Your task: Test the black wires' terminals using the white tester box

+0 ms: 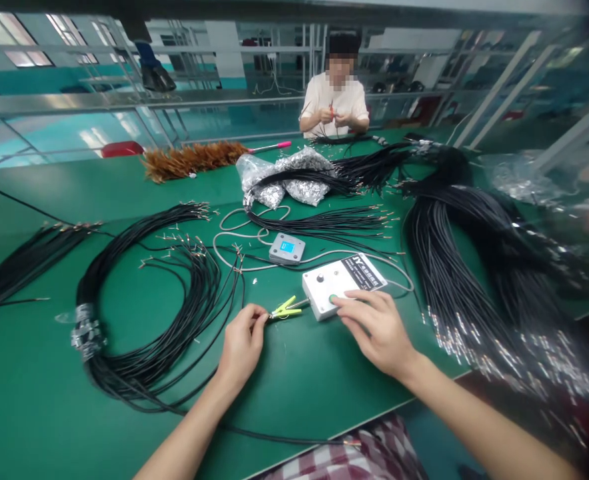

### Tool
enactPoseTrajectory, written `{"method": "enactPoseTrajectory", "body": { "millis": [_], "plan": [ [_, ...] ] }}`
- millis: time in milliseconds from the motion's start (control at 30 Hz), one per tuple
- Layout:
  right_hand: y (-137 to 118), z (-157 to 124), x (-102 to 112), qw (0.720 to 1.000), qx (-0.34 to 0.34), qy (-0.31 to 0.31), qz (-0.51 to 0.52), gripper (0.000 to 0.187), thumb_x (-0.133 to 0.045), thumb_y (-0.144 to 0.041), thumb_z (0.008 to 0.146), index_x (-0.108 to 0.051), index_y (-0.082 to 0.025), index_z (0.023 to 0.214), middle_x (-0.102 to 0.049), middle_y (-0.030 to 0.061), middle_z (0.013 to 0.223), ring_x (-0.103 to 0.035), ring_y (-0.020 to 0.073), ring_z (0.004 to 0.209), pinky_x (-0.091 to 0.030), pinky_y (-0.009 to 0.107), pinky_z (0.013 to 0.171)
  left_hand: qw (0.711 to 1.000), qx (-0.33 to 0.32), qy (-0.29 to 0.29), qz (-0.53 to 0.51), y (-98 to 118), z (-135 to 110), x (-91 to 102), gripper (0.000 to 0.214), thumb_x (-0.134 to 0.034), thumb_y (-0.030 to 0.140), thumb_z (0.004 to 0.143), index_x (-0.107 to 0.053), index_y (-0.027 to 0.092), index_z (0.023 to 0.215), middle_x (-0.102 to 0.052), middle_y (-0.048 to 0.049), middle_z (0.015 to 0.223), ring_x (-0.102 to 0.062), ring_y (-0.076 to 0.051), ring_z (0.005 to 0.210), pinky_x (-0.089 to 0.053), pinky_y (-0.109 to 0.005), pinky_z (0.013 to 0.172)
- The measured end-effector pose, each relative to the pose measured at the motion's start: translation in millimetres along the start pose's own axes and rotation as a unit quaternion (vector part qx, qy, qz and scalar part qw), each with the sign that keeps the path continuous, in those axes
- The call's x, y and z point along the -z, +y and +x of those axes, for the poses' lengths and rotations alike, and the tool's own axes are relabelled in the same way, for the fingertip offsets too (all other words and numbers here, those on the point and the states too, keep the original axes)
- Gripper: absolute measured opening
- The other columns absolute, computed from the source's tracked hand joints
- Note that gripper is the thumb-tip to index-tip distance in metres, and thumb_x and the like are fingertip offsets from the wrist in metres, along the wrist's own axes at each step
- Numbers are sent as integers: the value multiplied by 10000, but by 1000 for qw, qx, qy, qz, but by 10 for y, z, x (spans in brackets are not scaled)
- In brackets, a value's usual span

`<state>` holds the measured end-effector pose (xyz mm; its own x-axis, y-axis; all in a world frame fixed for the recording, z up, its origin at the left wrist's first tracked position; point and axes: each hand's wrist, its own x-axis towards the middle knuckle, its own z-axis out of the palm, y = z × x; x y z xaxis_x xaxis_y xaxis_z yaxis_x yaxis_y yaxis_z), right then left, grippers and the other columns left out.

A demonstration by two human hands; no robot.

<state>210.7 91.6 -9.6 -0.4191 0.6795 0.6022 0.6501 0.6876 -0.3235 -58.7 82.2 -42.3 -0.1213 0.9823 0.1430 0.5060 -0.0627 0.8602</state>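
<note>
My left hand (244, 337) is closed in a pinch on the end of a black cable (270, 319), beside a yellow-green clip (285, 309). The clip sits on a thin shaft that sticks out from the left side of a white control box (319, 283) with a black knob and a label. My right hand (377, 330) rests over the box with its fingers stretched out, one fingertip at the green button (333, 299). Left of my hands lies a curved bundle of black cables (119, 253), bound with silvery wrap (87, 331), its stripped ends fanned out.
Behind the box is a small grey unit (287, 248) with a blue face and a grey cord. More black cable bundles (444, 260) lie on the right. Plastic bags of silvery pieces (304, 175) and a brown feather duster (194, 160) lie farther back. A co-worker (334, 107) sits opposite.
</note>
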Motion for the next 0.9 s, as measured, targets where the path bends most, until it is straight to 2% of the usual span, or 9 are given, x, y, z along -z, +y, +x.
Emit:
{"method": "enactPoseTrajectory", "body": {
  "millis": [133, 300, 500, 600, 700, 767, 800, 833, 900],
  "plan": [
    [12, -10, -57, 999, 13, 16, -39, 125, -578, -176, 925, -672, -232, 984, -758, 1, 1063, -642, 207, 1025, -369, 374, 877, 1000, 17, 7, 5, -29, -18, 54, 129, -541, 294, 833, -575, 205, 746, -620, -14, 692, -591, -173, 616, -402, -247, 585],
    [76, -2, -99, 999, 7, 33, -37, 137, -581, -171, 912, -689, -246, 949, -769, 4, 1013, -657, 210, 972, -379, 387, 883, 998, 50, 29, -1, -78, -95, 197, 146, -555, 320, 823, -569, 203, 739, -573, 11, 607, -526, -151, 538, -348, -228, 520],
    [-79, -82, -51, 998, -6, 38, 58, 137, -572, -173, 911, -657, -244, 991, -742, 50, 1079, -654, 230, 1006, -441, 419, 892, 995, 75, 24, -58, -82, -173, 282, 222, -556, 405, 840, -550, 193, 776, -485, 45, 571, -409, -108, 453, -275, -202, 443],
    [-306, -144, -76, 990, -15, 0, 138, 183, -576, -151, 901, -645, -241, 1044, -736, 53, 1070, -672, 203, 972, -480, 368, 868, 993, 81, 9, -90, 15, -198, 280, 279, -557, 459, 841, -537, 190, 772, -479, 42, 587, -396, -98, 443, -276, -193, 420],
    [-555, -96, -204, 975, -104, -70, 184, 206, -592, -196, 890, -656, -229, 1083, -745, 43, 965, -692, 189, 833, -509, 326, 797, 988, 93, -34, -120, 167, -258, 233, 339, -580, 522, 823, -550, 191, 758, -472, 39, 573, -406, -101, 449, -301, -191, 416],
    [-671, -15, -347, 957, -160, -104, 218, 233, -631, -235, 858, -664, -221, 1088, -747, 24, 919, -692, 169, 760, -518, 285, 757, 988, 68, -71, -120, 232, -320, 178, 353, -589, 538, 816, -579, 194, 738, -526, 7, 605, -493, -134, 522, -395, -210, 475],
    [-700, 24, -432, 953, -166, -117, 225, 230, -636, -251, 852, -670, -217, 1078, -748, 15, 892, -692, 162, 747, -515, 262, 730, 989, 46, -88, -111, 238, -354, 148, 347, -591, 533, 817, -597, 198, 725, -567, -15, 639, -544, -158, 581, -446, -228, 530],
    [-706, 53, -526, 957, -150, -130, 214, 146, -626, -258, 858, -698, -224, 980, -748, 0, 841, -691, 160, 740, -502, 251, 707, 989, 26, -101, -102, 224, -385, 121, 336, -596, 524, 816, -614, 206, 708, -598, -29, 662, -578, -180, 624, -480, -248, 576],
    [-648, 63, -727, 970, -90, -164, 157, 100, -628, -277, 857, -717, -235, 840, -747, -20, 777, -690, 154, 715, -471, 248, 677, 992, 12, -107, -71, 145, -427, 79, 297, -629, 497, 803, -639, 234, 665, -616, -25, 648, -600, -200, 617, -506, -274, 583]
  ]
}}
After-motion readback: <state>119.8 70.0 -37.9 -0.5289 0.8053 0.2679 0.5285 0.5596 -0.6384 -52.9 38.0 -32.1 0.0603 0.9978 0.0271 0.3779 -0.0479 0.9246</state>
